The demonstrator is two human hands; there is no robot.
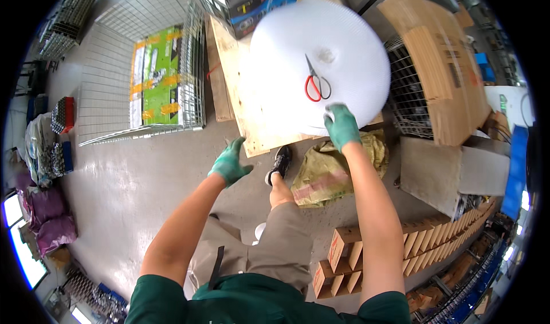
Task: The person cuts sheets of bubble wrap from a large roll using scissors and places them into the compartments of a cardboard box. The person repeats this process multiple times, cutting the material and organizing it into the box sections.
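Observation:
A big white roll of bubble wrap (355, 43) lies on its flat side on a wooden pallet (235, 66). Scissors (314, 83) with one red and one dark handle rest on top of it, blades together. At the roll's near edge, my right hand (342, 124), in a green glove, has its fingers curled, with a bit of white wrap showing between thumb and fingers. My left hand (228, 162), gloved the same way, is spread and holds nothing. It hovers over the floor by the pallet's near left corner.
A wire cage (109, 89) on the left holds a green taped box (159, 75). A dark printed box (252, 6) stands behind the roll. To the right are a cardboard carton (441, 66) and a metal box (429, 169). A yellowish woven sack (326, 175) lies near my foot.

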